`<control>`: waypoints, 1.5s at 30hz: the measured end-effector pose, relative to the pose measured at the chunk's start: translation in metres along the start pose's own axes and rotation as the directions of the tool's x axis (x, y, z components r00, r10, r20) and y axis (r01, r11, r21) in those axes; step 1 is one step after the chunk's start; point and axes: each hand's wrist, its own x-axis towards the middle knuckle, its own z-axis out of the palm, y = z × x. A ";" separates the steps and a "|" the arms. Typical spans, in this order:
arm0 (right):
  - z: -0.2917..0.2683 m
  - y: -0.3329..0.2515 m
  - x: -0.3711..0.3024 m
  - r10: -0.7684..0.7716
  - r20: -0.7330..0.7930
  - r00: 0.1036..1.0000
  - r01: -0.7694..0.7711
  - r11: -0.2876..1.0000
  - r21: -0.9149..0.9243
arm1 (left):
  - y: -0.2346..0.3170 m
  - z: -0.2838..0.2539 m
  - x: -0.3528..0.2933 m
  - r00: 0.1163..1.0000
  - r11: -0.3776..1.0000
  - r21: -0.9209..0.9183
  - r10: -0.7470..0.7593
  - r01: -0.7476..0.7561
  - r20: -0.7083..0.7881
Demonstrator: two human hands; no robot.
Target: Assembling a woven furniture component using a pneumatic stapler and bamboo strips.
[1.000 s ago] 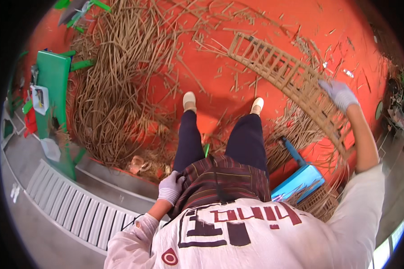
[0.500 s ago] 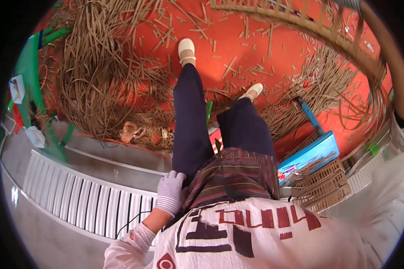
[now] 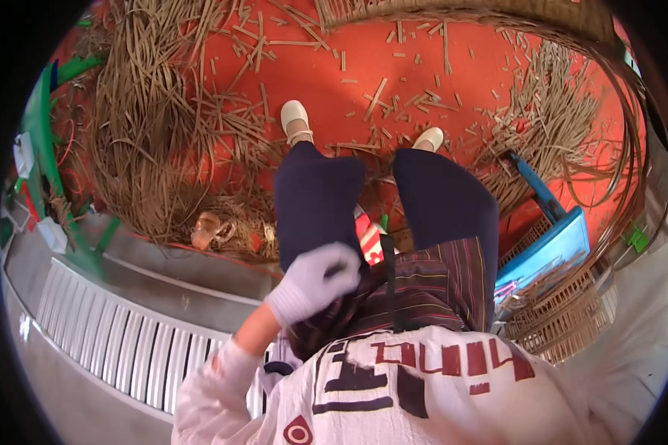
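Observation:
My left hand [image 3: 315, 285], in a pale striped glove, is raised over my left thigh. Its fingers curve loosely toward the thumb with a gap between them; motion blurs it, and nothing shows in it. My right hand is out of the picture past the upper right, where only my shadowed arm [image 3: 657, 63] shows in part. Close to that arm, along the top edge, runs a brown woven piece [image 3: 438, 10] of flat strips. Long loose strips [image 3: 634, 126] hang from its right end.
Heaps of brown strips [image 3: 145, 141] and short offcuts cover the red floor [image 3: 326, 81]. A blue tray [image 3: 553, 252] and a woven basket [image 3: 560, 315] stand at my right. On the left are a green plastic frame [image 3: 41, 141], an orange-brown cup [image 3: 206, 230] and a white slatted bench [image 3: 126, 334].
My left hand has lifted off my thigh and moved up and right. The woven piece has shifted up toward the top edge, and my right hand has left the picture. My knees have spread.

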 end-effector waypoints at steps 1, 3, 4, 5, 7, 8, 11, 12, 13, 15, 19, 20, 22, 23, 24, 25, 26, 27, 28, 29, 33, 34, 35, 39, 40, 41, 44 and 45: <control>0.008 -0.014 0.003 -0.047 -0.010 0.999 0.047 0.999 0.009 | -0.005 0.000 0.036 0.992 0.993 -0.045 0.103 -0.107 -0.077; 0.021 -0.036 0.009 -0.127 -0.034 0.991 0.128 0.992 0.020 | -0.007 -0.001 0.111 0.994 0.934 -0.339 0.105 -0.108 -0.028; 0.028 -0.047 0.012 -0.165 -0.044 0.985 0.166 0.986 0.023 | -0.004 0.001 0.147 0.997 0.939 -0.343 0.006 -0.034 -0.082; 0.033 -0.058 0.015 -0.204 -0.055 0.977 0.206 0.978 0.029 | 0.001 0.001 0.180 0.986 0.942 -0.322 0.043 -0.093 -0.161; 0.042 -0.080 0.023 -0.274 -0.070 0.959 0.276 0.961 0.026 | 0.009 -0.001 0.223 0.974 0.899 -0.394 0.127 -0.193 -0.187; 0.046 -0.090 0.028 -0.297 -0.075 0.952 0.300 0.954 0.023 | 0.013 -0.003 0.237 0.943 0.855 -0.404 0.257 -0.324 -0.210; 0.058 -0.118 0.045 -0.370 -0.096 0.924 0.372 0.928 0.003 | 0.015 -0.020 0.250 0.852 0.871 -0.112 0.430 -0.478 -0.298; 0.060 -0.121 0.053 -0.377 -0.112 0.919 0.380 0.925 0.003 | 0.012 -0.031 0.253 0.757 0.809 0.055 0.569 -0.585 -0.321; 0.062 -0.128 0.057 -0.383 -0.126 0.915 0.385 0.923 -0.007 | 0.009 -0.042 0.256 0.743 0.807 0.062 0.568 -0.588 -0.353; 0.064 -0.138 0.063 -0.394 -0.151 0.907 0.394 0.919 -0.029 | -0.003 -0.062 0.263 0.659 0.759 0.318 0.651 -0.568 -0.378; 0.035 -0.130 0.042 -0.291 -0.377 0.879 0.298 0.954 -0.041 | -0.021 -0.051 0.282 0.479 0.674 0.482 0.738 -0.560 -0.475; 0.023 -0.120 0.024 -0.230 -0.536 0.812 0.280 0.960 0.011 | -0.021 -0.046 0.283 0.443 0.689 0.439 0.715 -0.576 -0.541; 0.007 -0.108 -0.026 -0.089 -0.744 0.663 0.259 0.959 0.116 | -0.021 -0.043 0.276 0.311 0.651 0.523 0.741 -0.550 -0.595; 0.018 -0.104 -0.060 -0.054 -0.901 0.430 0.261 0.963 0.067 | -0.014 -0.044 0.272 0.204 0.611 0.556 0.755 -0.563 -0.623; 0.028 -0.089 -0.105 -0.057 -0.989 0.138 0.260 0.965 -0.019 | -0.014 -0.041 0.263 0.073 0.535 0.619 0.787 -0.575 -0.612; 0.039 -0.075 -0.156 0.048 -0.897 0.439 0.408 0.879 0.246 | -0.006 -0.044 0.254 -0.004 0.472 0.739 0.842 -0.481 -0.540; 0.050 -0.072 -0.196 -0.006 -0.911 0.411 0.308 0.942 0.132 | -0.003 -0.044 0.249 -0.049 0.441 0.769 0.853 -0.463 -0.519; 0.066 -0.069 -0.238 -0.017 -0.932 0.363 0.258 0.963 0.083 | 0.005 -0.042 0.243 -0.030 0.455 0.778 0.856 -0.433 -0.517; 0.088 -0.065 -0.275 0.014 -0.941 0.339 0.228 0.969 0.096 | 0.017 -0.039 0.239 -0.096 0.391 0.813 0.876 -0.430 -0.473; 0.113 -0.064 -0.306 0.121 -0.925 0.359 0.258 0.940 0.223 | 0.028 -0.037 0.237 -0.098 0.376 0.827 0.886 -0.419 -0.453; 0.252 -0.067 -0.388 0.467 -0.818 0.335 0.151 0.831 0.536 | 0.060 -0.029 0.223 -0.008 0.447 0.838 0.881 -0.312 -0.473; 0.290 -0.068 -0.402 0.547 -0.755 0.363 0.029 0.803 0.596 | 0.065 -0.028 0.219 0.060 0.519 0.817 0.851 -0.253 -0.522; 0.329 -0.072 -0.417 0.610 -0.700 0.371 -0.090 0.774 0.626 | 0.068 -0.027 0.215 0.100 0.535 0.815 0.844 -0.223 -0.526; 0.470 -0.124 -0.470 0.863 -0.312 0.396 -0.294 0.442 0.848 | 0.078 -0.022 0.205 0.203 0.598 0.799 0.792 -0.065 -0.576; 0.497 -0.140 -0.479 0.890 -0.249 0.381 -0.285 0.369 0.885 | 0.078 -0.020 0.203 0.182 0.603 0.797 0.788 -0.034 -0.588; 0.523 -0.158 -0.489 0.907 -0.202 0.370 -0.282 0.316 0.906 | 0.081 -0.017 0.202 0.152 0.599 0.800 0.792 -0.006 -0.592; 0.595 -0.210 -0.507 0.956 -0.109 0.271 -0.327 0.198 0.924 | 0.088 -0.013 0.204 -0.196 0.397 0.918 0.899 -0.017 -0.392; 0.619 -0.230 -0.509 0.965 -0.070 0.252 -0.328 0.153 0.932 | 0.091 -0.012 0.208 -0.320 0.303 0.953 0.901 -0.015 -0.291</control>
